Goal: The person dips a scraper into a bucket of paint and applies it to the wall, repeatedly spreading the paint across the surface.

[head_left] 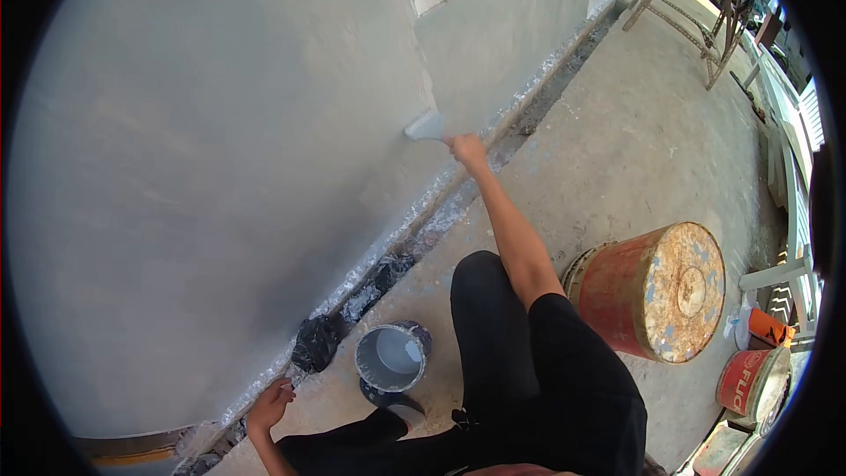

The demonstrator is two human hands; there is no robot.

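Observation:
My right hand (468, 153) is closed around the handle of a wide, fan-shaped putty knife (427, 126). Its pale blade lies against the grey wall (220, 150), low down near the base. At lower left my left hand (270, 406) hangs beside the foot of the wall, fingers loosely bent and apart, with nothing visible in it. Between my hands, a small dark bucket (363, 361) stands on the floor close to my leg. Smooth grey material (392, 354) sits inside it.
A rusty, paint-spattered red drum (617, 291) stands right of my knee. Black plastic (317, 342) lies in the narrow gutter along the spattered wall base. A red-and-white bucket (747, 383) is at lower right. Metal scaffold legs (696, 13) stand at upper right on the concrete floor (617, 150).

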